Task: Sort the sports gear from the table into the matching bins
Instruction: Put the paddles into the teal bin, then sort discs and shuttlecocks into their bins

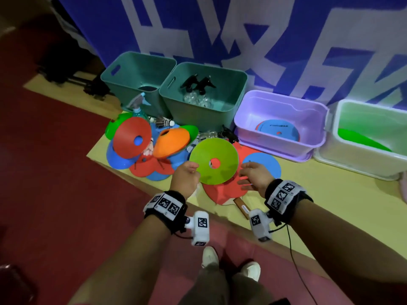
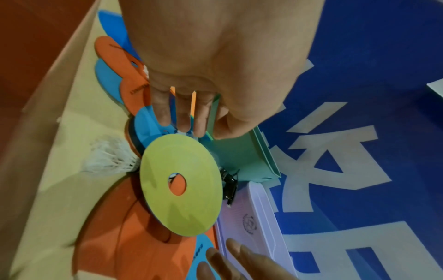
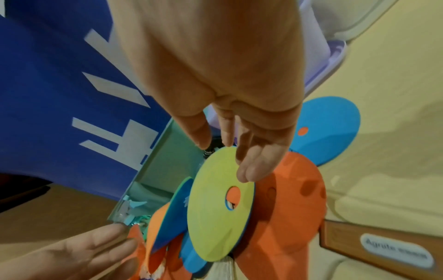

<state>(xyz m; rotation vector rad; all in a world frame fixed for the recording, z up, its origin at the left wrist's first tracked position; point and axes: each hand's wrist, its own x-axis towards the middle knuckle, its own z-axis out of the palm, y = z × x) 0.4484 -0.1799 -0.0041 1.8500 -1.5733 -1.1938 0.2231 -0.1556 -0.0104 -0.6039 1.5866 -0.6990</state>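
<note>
A lime-green flat disc cone [image 1: 214, 165] lies tilted on a red table tennis paddle [image 1: 222, 191] near the table's front edge. My left hand [image 1: 186, 175] is at the disc's left rim with its fingers [image 2: 182, 119] straight, their tips by the rim; I cannot tell whether they touch it. My right hand [image 1: 253, 173] is at the right rim, its straight fingers [image 3: 249, 166] spread over the disc's [image 3: 220, 204] edge. Neither hand grips anything. The white bin [image 1: 330, 150] at the far right holds a green disc [image 1: 361, 139].
A heap of red [image 1: 131, 137], orange [image 1: 171, 143] and blue discs, shuttlecocks [image 1: 164, 122] and a spray bottle [image 1: 138, 104] lies to the left. Two teal bins [image 1: 136, 62] [image 1: 237, 93] and a purple bin [image 1: 317, 119] stand behind, against a blue banner.
</note>
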